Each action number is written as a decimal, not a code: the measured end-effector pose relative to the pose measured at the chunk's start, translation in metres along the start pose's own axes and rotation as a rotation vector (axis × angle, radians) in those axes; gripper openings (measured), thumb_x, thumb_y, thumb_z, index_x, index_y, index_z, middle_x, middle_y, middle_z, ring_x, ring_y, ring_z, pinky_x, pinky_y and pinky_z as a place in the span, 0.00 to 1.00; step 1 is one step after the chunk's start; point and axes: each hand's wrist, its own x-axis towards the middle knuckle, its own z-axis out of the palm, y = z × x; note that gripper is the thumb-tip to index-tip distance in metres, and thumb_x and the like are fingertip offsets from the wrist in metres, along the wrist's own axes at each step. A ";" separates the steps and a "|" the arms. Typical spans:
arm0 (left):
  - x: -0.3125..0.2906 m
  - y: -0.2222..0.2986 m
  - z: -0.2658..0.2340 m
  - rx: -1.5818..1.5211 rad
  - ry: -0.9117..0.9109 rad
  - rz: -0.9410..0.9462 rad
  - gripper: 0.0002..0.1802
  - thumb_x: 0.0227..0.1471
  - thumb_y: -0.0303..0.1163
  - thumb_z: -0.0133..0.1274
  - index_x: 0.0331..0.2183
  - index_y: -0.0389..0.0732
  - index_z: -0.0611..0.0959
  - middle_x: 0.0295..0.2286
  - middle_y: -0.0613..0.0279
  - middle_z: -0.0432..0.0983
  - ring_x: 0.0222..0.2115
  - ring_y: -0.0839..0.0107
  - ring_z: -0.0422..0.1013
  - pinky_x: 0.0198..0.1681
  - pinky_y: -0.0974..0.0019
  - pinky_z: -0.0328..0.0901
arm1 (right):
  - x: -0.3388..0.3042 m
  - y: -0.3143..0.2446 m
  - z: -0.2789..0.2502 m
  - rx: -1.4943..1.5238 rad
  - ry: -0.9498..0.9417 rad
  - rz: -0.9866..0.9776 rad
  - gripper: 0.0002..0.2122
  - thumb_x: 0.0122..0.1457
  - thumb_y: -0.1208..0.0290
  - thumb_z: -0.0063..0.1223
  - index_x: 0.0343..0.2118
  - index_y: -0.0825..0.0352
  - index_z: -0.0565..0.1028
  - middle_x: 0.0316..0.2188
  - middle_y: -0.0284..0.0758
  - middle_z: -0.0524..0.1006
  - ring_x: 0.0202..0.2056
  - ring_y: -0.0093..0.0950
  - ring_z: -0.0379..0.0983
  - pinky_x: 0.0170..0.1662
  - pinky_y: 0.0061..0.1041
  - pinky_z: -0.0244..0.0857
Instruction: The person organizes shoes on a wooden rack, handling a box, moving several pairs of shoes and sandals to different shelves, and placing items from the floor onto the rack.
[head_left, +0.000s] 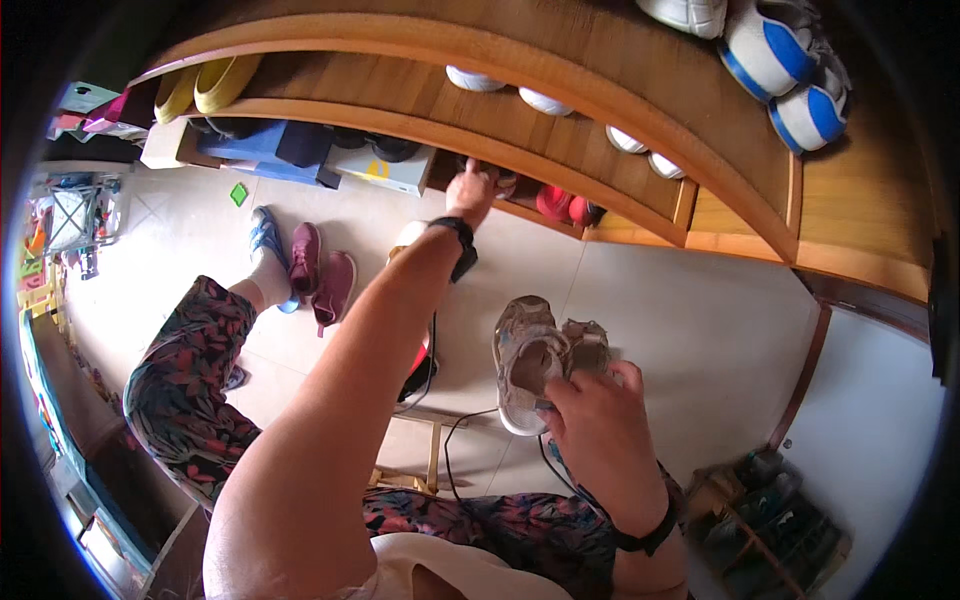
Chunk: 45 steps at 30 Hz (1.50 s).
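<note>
My left hand [470,193] reaches forward into the bottom level of the wooden shoe rack, its fingers bent inward. What they grip is too dark and small to make out; a shoe [506,184] lies just to their right. On the right, my right hand [605,425] is closed on the heels of a pair of beige sneakers [527,365], held above the tiled floor with the toes pointing away from me. Red shoes [568,204] sit on the same low shelf, right of my left hand.
The curved wooden shelves [420,40] hold blue-white sneakers [765,55] and yellow shoes [222,83]. Shoe boxes [265,145] line the lower left. Maroon shoes [325,280] stand on the floor beside my blue-shod foot [266,232]. A dark cable [450,455] runs near my lap.
</note>
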 end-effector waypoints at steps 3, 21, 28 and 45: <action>0.001 0.148 0.041 0.216 -0.311 0.169 0.22 0.51 0.44 0.54 0.49 0.56 0.75 0.51 0.53 0.67 0.38 0.55 0.75 0.41 0.55 0.71 | -0.022 0.029 0.000 -0.103 -0.034 0.213 0.07 0.52 0.68 0.58 0.31 0.64 0.75 0.26 0.37 0.75 0.35 0.35 0.74 0.52 0.41 0.53; -0.291 0.062 -0.154 0.238 -0.752 -0.306 0.18 0.46 0.45 0.57 0.30 0.39 0.84 0.29 0.50 0.80 0.33 0.54 0.77 0.38 0.55 0.69 | -0.031 0.031 -0.001 -0.076 0.039 0.118 0.07 0.55 0.68 0.55 0.30 0.67 0.76 0.26 0.45 0.77 0.34 0.43 0.73 0.46 0.34 0.57; -0.319 0.086 -0.104 0.248 -0.099 -0.389 0.19 0.46 0.25 0.49 0.44 0.36 0.73 0.42 0.46 0.69 0.48 0.49 0.65 0.50 0.51 0.63 | -0.026 0.027 -0.003 0.017 -0.035 0.139 0.08 0.55 0.68 0.55 0.31 0.68 0.75 0.26 0.45 0.77 0.34 0.44 0.73 0.44 0.36 0.59; -0.293 0.023 -0.111 0.137 -0.572 -0.380 0.39 0.41 0.37 0.63 0.55 0.43 0.67 0.44 0.42 0.73 0.48 0.50 0.69 0.50 0.52 0.64 | 0.000 0.020 -0.003 -0.102 0.034 0.040 0.09 0.55 0.67 0.55 0.32 0.67 0.75 0.25 0.44 0.77 0.33 0.43 0.73 0.45 0.35 0.57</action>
